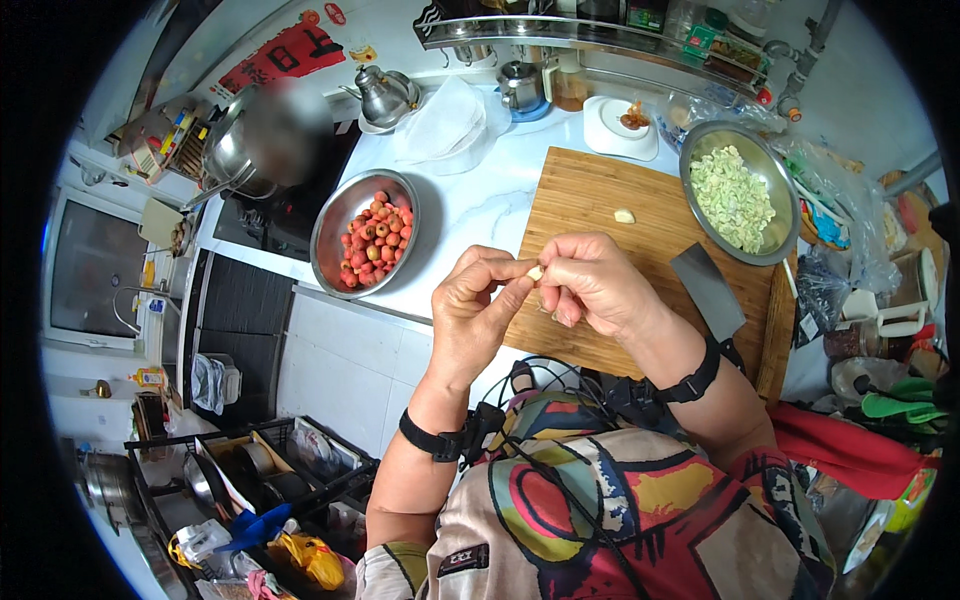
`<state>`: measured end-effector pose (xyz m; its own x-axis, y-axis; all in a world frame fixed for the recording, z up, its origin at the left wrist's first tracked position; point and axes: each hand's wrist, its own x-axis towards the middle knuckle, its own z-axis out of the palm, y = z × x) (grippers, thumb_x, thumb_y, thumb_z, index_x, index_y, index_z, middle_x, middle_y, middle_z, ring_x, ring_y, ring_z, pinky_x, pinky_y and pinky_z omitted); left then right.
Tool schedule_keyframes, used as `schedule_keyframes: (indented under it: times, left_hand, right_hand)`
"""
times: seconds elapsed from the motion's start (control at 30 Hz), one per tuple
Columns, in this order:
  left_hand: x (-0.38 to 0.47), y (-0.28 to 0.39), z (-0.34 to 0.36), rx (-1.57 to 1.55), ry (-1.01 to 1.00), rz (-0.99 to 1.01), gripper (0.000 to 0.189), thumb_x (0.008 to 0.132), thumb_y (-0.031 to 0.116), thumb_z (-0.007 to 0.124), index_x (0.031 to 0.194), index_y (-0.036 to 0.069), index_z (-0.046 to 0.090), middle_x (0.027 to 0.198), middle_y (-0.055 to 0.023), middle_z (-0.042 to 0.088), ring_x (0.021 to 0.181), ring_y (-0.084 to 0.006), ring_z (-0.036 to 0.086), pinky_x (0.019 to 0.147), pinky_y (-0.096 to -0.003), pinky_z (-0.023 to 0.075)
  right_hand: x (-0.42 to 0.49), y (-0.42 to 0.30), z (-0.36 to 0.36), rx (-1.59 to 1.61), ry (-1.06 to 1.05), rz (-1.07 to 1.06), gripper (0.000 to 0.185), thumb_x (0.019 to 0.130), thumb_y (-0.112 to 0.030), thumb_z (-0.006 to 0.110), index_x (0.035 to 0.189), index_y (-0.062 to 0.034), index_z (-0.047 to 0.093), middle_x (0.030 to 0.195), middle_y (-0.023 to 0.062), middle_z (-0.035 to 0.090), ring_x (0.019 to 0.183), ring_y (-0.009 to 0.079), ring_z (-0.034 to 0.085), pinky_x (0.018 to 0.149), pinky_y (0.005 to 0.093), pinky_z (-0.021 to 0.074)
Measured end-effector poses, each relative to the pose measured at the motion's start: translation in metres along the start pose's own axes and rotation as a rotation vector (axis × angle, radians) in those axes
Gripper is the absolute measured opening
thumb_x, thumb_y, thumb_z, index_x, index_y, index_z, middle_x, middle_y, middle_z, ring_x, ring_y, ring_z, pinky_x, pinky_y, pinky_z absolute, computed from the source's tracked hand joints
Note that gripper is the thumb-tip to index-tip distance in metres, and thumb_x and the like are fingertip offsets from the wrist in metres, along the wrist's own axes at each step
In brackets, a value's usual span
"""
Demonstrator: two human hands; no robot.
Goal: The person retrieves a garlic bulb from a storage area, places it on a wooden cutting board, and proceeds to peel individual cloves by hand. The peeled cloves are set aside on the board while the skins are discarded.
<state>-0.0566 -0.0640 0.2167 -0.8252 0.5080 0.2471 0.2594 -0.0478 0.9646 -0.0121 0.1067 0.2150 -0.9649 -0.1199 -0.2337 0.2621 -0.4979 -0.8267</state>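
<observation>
A garlic clove point(535, 273) is pinched between the fingertips of my left hand point(480, 304) and my right hand point(596, 285), above the near left part of a wooden cutting board point(577, 180). Thin bits that look like peel show by my right fingers. Another pale clove point(624, 216) lies on the board beyond my hands. A cleaver point(709, 292) rests on the board to the right, its handle partly hidden by my right wrist. At the board's far right corner, a steel bowl point(787, 244) holds chopped pale green vegetable.
On the counter to the left stands a steel bowl point(324, 247) of small red fruits. Behind are a metal kettle point(381, 97), a steel pot point(519, 86) and a white kitchen scale point(600, 139). Plastic bags and jars crowd the right side. A black rack point(135, 450) stands lower left.
</observation>
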Motion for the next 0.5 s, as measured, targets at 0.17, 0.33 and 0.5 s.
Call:
schedule_keyframes:
  times: [0.17, 0.33, 0.5]
  left_hand:
    - [0.005, 0.006, -0.002, -0.116, 0.017, -0.061, 0.013, 0.084, -0.005, 0.066, 0.096, -0.001, 0.069, 0.095, -0.0036, 0.059, 0.085, -0.01, 0.058, 0.074, -0.0217, 0.0494]
    - [0.009, 0.013, -0.004, -0.065, 0.009, 0.01, 0.013, 0.084, -0.005, 0.066, 0.095, -0.001, 0.069, 0.094, -0.0039, 0.058, 0.085, -0.0104, 0.056, 0.074, -0.0224, 0.0474]
    - [0.016, 0.025, -0.005, -0.057, 0.017, 0.055, 0.013, 0.083, -0.004, 0.068, 0.096, -0.001, 0.07, 0.093, -0.0043, 0.058, 0.084, -0.0101, 0.055, 0.073, -0.0223, 0.0465]
  right_hand:
    - [-0.002, -0.009, 0.006, 0.009, -0.019, -0.045, 0.013, 0.085, -0.007, 0.056, 0.077, 0.0017, 0.059, 0.066, 0.0106, 0.061, 0.042, 0.0105, 0.051, 0.038, 0.0224, 0.0417]
    - [0.001, -0.02, 0.007, 0.0, -0.054, -0.043, 0.008, 0.086, -0.005, 0.055, 0.082, 0.0006, 0.06, 0.065, 0.0108, 0.062, 0.042, 0.0117, 0.055, 0.038, 0.0232, 0.0438]
    - [0.006, -0.031, 0.01, -0.079, -0.078, -0.119, 0.009, 0.085, -0.003, 0.055, 0.079, 0.0005, 0.06, 0.063, 0.0111, 0.061, 0.039, 0.0116, 0.052, 0.036, 0.0236, 0.0433]
